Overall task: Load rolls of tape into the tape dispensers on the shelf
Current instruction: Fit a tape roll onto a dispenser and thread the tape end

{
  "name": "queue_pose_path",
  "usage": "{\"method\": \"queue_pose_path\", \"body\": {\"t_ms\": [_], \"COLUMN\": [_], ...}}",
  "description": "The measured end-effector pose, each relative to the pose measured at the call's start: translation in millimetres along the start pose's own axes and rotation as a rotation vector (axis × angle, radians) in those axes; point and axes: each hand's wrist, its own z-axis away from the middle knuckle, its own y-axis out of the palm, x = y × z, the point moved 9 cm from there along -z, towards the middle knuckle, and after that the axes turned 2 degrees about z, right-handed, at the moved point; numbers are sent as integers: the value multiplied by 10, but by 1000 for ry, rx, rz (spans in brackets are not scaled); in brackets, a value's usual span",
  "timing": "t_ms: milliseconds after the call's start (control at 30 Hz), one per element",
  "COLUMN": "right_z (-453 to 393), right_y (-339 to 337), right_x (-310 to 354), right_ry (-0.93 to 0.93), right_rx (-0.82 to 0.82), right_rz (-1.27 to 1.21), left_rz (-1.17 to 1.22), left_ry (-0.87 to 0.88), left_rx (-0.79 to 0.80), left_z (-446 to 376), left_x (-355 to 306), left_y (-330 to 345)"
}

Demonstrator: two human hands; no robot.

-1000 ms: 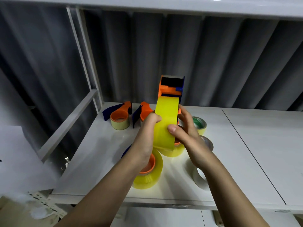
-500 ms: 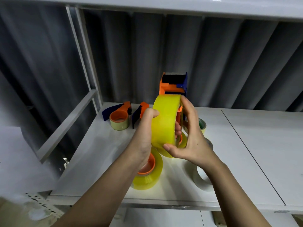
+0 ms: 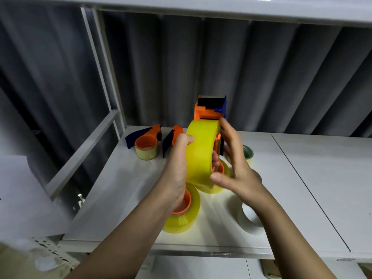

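One head-worn camera looks forward and down from close above at the white shelf (image 3: 124,190) and both forearms

The tape roll (image 3: 199,156) I hold is translucent yellow; the dispenser (image 3: 210,109) behind it is orange, navy and black. The shelf (image 3: 302,178) is white. One dispenser (image 3: 145,137) there is navy with an orange hub.

The yellow tape roll (image 3: 200,156) hides most of the orange dispenser (image 3: 210,109) behind it, and the left hand's (image 3: 177,170) fingers. The right hand (image 3: 235,170) covers parts of the green-cored roll (image 3: 248,156) and white roll (image 3: 249,222) beside it. Both forearms run off the bottom edge.
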Motion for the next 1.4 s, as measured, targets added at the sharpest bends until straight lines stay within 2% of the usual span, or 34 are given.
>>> {"method": "queue_pose_path", "body": {"t_ms": [67, 167, 333, 367, 433, 500, 733, 967, 1100, 1267, 1400], "right_z": [18, 49, 169, 185, 179, 192, 201, 188, 145, 112, 96], "right_y": [-34, -89, -199, -195, -75, 6, -36, -67, -67, -53, 33], "right_x": [-53, -105, 15, 27, 11, 23, -10, -98, -148, -44, 106], "right_ry": [55, 134, 137, 153, 211, 230, 272, 397, 483, 399, 220], "right_rx": [-95, -242, -429, -412, -274, -184, -315, -438, -429, -344, -248], "right_rz": [-146, -236, -141, -183, -351, -401, -482, -512, -506, -471, -410], "left_rz": [-5, 7, -49, -65, -69, -67, -110, -136, -160, -160, -147], "left_ry": [-3, -14, 21, 33, 49, 53, 82, 165, 230, 221, 127], "left_rx": [-71, -84, -72, -59, -48, -10, 45, 68, 90, 81, 30], "left_z": [20, 24, 24, 18, -22, -64, -92, -81, -64, -74, -111], "left_x": [4, 60, 80, 73, 76, 106, 128, 74, 47, 52, 104], "left_y": [-33, 1, 70, 101, 121, 144, 164, 169, 186, 140, 55]}}
